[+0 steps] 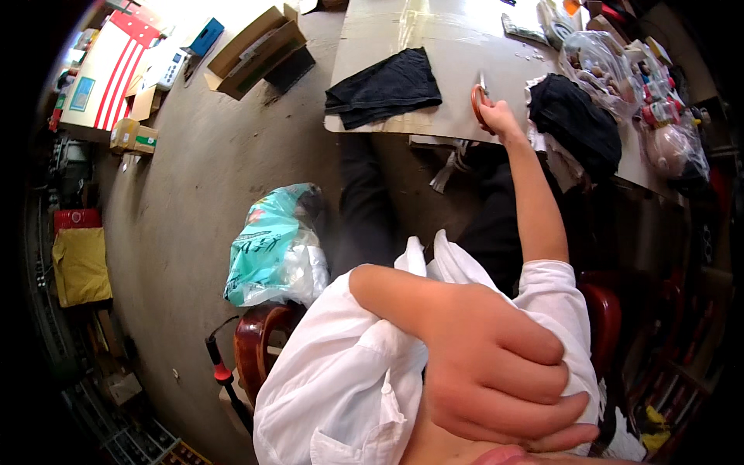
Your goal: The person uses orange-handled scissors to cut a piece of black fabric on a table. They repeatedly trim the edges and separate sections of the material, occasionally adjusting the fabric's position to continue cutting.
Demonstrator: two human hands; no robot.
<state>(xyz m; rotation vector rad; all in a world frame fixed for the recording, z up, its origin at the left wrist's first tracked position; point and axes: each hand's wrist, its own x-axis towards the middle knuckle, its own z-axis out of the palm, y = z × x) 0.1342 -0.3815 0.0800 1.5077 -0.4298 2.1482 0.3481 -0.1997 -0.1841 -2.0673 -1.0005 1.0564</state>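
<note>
At the near edge of the table (387, 31), my right hand (502, 120) is closed round the orange handles of a pair of scissors (478, 97). The blades point away from me across the tabletop. To their left lies a folded black cloth (391, 85), reaching the table's left edge. A bunched black garment (577, 116) rests to the right of the scissors, over some white cloth. Close to the camera, my left hand (500, 364) is raised in front of my chest with its fingers curled. The inside of that hand is hidden.
Clear plastic bags of goods (597, 66) crowd the table's right end. A teal plastic bag (275, 244) sits left of my legs, by a reddish-brown wooden chair (260, 345). Beyond it stands an open cardboard box (260, 54). Shelving lines the left side.
</note>
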